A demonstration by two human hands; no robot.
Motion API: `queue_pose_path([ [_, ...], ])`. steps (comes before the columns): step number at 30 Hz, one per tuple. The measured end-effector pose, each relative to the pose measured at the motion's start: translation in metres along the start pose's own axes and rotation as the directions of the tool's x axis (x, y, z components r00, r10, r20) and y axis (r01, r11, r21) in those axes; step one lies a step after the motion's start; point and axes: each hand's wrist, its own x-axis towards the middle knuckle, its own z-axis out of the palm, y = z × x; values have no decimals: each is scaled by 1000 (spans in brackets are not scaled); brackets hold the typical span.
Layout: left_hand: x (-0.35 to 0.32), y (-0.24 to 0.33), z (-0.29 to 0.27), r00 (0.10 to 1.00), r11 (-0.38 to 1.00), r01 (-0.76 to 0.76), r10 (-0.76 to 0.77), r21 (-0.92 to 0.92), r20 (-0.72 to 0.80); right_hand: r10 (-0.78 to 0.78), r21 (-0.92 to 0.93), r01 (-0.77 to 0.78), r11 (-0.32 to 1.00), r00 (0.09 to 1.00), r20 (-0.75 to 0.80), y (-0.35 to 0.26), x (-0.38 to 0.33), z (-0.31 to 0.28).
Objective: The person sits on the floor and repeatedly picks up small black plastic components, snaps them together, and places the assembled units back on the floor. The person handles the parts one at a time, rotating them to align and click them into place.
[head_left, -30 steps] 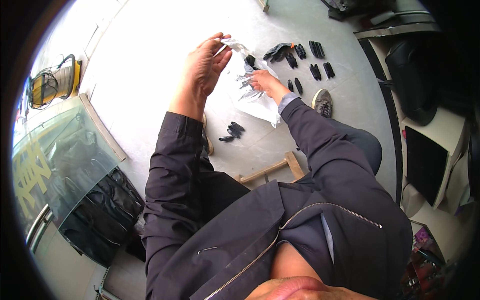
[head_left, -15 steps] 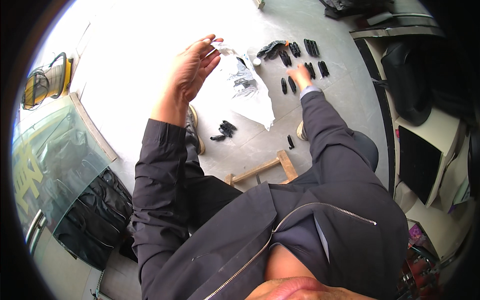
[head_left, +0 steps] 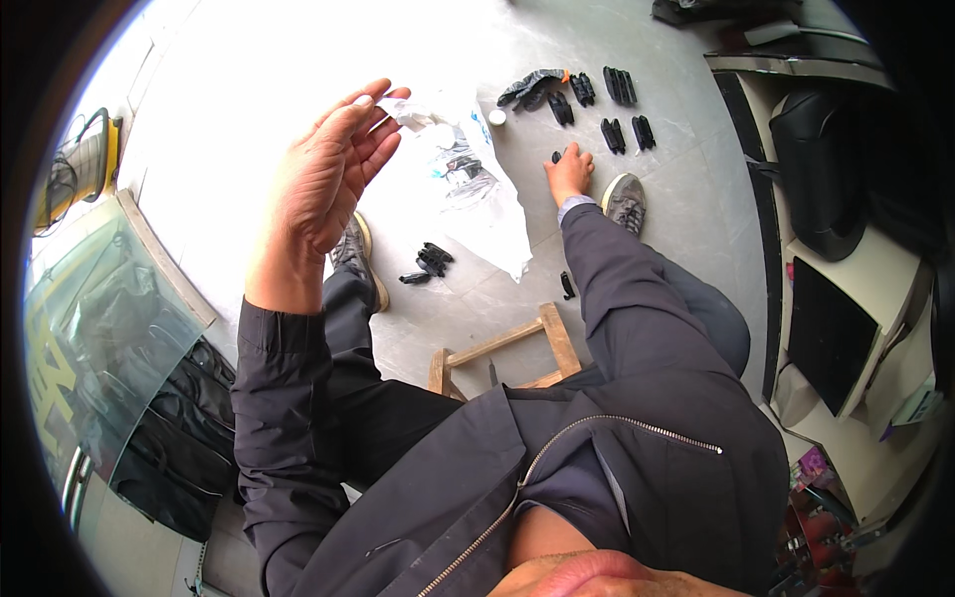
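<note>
My left hand [head_left: 343, 154] is raised at the left and pinches the upper corner of a white plastic bag [head_left: 502, 214] between thumb and fingers. The bag hangs slanting, and dark and clear wrapped contents show in its middle. Low at the floor, my right hand [head_left: 570, 174] curls its fingers round small black elongated pieces; one black piece [head_left: 557, 157] shows at the fingertips, and the rest is hidden. Just beyond this hand lie several black bundles, among them a ribbed bundle [head_left: 619, 87] and a smaller bundle [head_left: 644, 132].
A small black pile [head_left: 430, 261] and a lone black piece [head_left: 568, 286] lie nearer me. Past the bag are a white cap [head_left: 497, 117] and a crumpled black wrapper [head_left: 532, 88]. A wooden stool [head_left: 497, 345] stands between my legs; a glass panel [head_left: 109, 289] is at left.
My right hand has moved left and nearer, onto the pair of black pieces, uncovering the bundles beyond. My left hand has shifted left and nearer with the bag corner. The view has shifted slightly.
</note>
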Motion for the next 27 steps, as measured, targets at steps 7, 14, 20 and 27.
queue_pose_path([
  [7,-3,1,10,1000,1000,3,-3,2,-7,17,72,-17,997,1000,10,21,18,16],
  [14,-9,-5,26,999,1000,25,-25,-10,33,-60,714,-241,657,928,368,0,30,-15],
  [20,-8,-20,35,999,997,39,-40,-73,-18,-335,863,-316,395,825,455,-66,-58,-129],
  [27,18,-63,13,945,580,-239,322,779,51,-621,842,-290,455,575,534,-91,-173,-205],
])
